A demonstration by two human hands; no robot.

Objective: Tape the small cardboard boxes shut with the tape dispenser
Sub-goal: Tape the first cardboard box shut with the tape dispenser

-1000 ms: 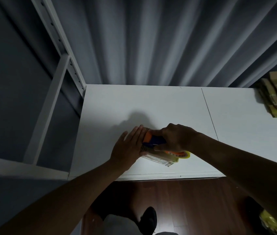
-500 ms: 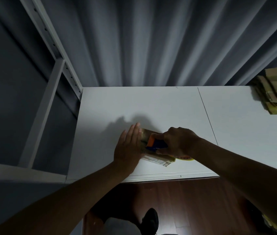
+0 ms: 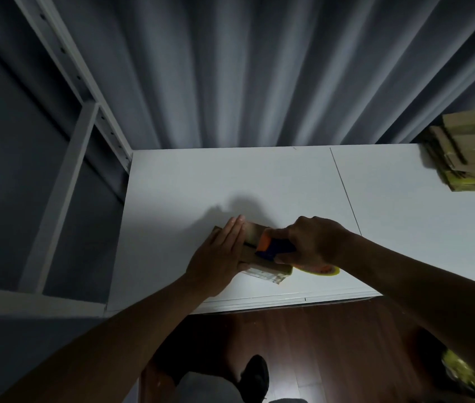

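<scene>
Two hands work: our flat left hand [image 3: 219, 257] pins the small brown cardboard box [image 3: 262, 264] to the white worktop [image 3: 201, 184]; our right hand [image 3: 309, 242] grips the orange-and-blue tape dispenser [image 3: 272, 245] (pulling could slide the box, skewing tape).

On the white table [image 3: 259, 181], the left hand [image 3: 219, 258] presses flat on a small brown cardboard box [image 3: 255, 251]. The right hand [image 3: 310, 242] grips an orange-and-blue tape dispenser [image 3: 272, 246] atop that box.

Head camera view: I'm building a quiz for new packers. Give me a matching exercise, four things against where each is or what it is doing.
Things:
1. left hand
2. right hand
3. tape dispenser
4. stack of cardboard

States:
A. at the table's far right edge
B. fingers straight, pressed flat on the small box
C. orange and blue, on top of the box
D. wrapped round the dispenser

Pairs: 1-B, 2-D, 3-C, 4-A
</scene>
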